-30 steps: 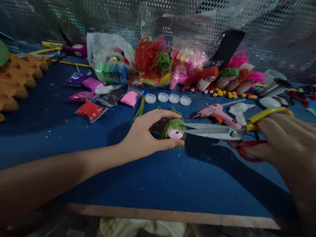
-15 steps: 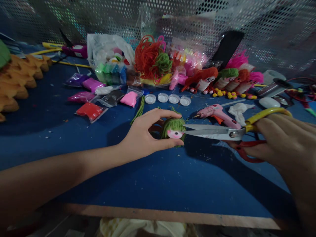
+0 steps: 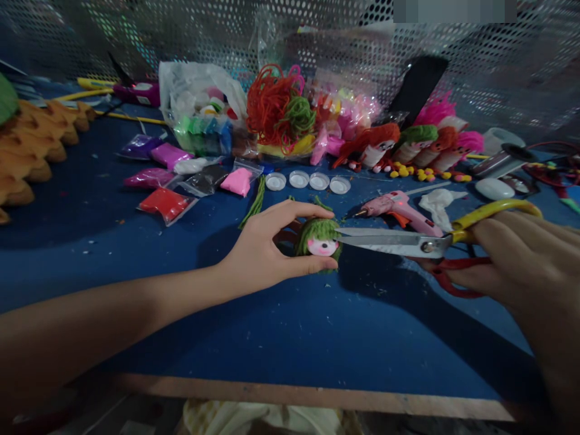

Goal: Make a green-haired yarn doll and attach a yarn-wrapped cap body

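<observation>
Between the thumb and fingers of my left hand (image 3: 272, 241) is a small doll head (image 3: 322, 245) with green yarn hair and a white face with pink cheeks. My right hand (image 3: 530, 260) is closed round the yellow and red handles of a pair of scissors (image 3: 394, 241). Their blades point left and lie nearly together. The tips touch or hover at the right edge of the yarn fringe; I cannot tell which. Behind my left hand lies a strand of green yarn (image 3: 256, 202). A pink glue gun (image 3: 401, 211) rests beyond the blades.
Small bags of coloured clay (image 3: 167, 204) lie at the left near an orange egg tray (image 3: 36, 148). Several clear round lids (image 3: 299, 179) sit behind my left hand. Orange yarn (image 3: 269, 109) and finished yarn-haired dolls (image 3: 378, 148) stand along the perforated back panel (image 3: 217, 33).
The scissor blades have closed further at the doll's fringe, and the right hand has shifted slightly right. More of the doll's face shows. The left hand has stayed nearly still.
</observation>
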Demonstrator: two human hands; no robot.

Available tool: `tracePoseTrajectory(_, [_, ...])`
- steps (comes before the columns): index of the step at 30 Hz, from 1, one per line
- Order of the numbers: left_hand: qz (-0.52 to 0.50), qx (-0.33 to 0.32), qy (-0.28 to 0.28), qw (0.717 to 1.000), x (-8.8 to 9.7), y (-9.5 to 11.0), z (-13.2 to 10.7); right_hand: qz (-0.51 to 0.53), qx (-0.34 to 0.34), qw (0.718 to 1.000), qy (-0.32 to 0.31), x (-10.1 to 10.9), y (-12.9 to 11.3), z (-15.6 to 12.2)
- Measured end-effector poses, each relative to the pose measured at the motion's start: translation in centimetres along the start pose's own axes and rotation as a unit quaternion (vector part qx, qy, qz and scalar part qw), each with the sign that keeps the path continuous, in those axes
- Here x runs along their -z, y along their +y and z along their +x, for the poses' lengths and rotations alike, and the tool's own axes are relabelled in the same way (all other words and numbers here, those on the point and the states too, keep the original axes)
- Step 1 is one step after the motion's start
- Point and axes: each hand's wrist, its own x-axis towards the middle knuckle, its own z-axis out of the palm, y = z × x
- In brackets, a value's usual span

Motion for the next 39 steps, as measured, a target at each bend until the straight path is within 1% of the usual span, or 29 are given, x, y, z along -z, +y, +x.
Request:
tracePoseTrajectory(2, [-0.001, 0.004, -0.002, 1.000, 0.0, 0.1, 0.0, 0.010, 0.008, 1.000, 0.011, 0.2, -0.1, 0.3])
tracePoseTrajectory(5, [0.000, 0.010, -0.006, 1.000, 0.0, 0.1, 0.1, 0.023, 0.020, 0.999, 0.010, 0.4, -0.2, 0.7])
tracePoseTrajectory(11, [0.004, 0.026, -0.016, 1.000, 0.0, 0.2, 0.2, 0.021, 0.005, 1.000, 0.004, 0.3, 0.0, 0.0])
tracePoseTrajectory(15, [0.006, 0.027, -0.021, 0.999, 0.1, 0.3, 0.1, 0.024, 0.011, 1.000, 0.005, 0.3, 0.2, -0.3])
tracePoseTrajectory(21, [0.001, 0.014, -0.019, 1.000, 0.1, 0.2, 0.2, 0.019, -0.002, 1.000, -0.001, 0.1, 0.3, -0.4])
tracePoseTrajectory(27, [0.003, 0.025, -0.020, 0.999, 0.0, 0.3, 0.2, 0.028, 0.012, 1.000, 0.006, 0.1, 0.2, -0.2])
tracePoseTrajectory(32, [-0.001, 0.032, -0.022, 0.999, 0.0, 0.2, 0.2, 0.036, 0.003, 0.999, -0.006, 0.3, 0.3, -0.3])
tracePoseTrajectory(39, [-0.004, 0.028, -0.021, 0.999, 0.0, 0.2, 0.2, 0.045, 0.013, 0.999, -0.012, 0.3, 0.3, -0.4])
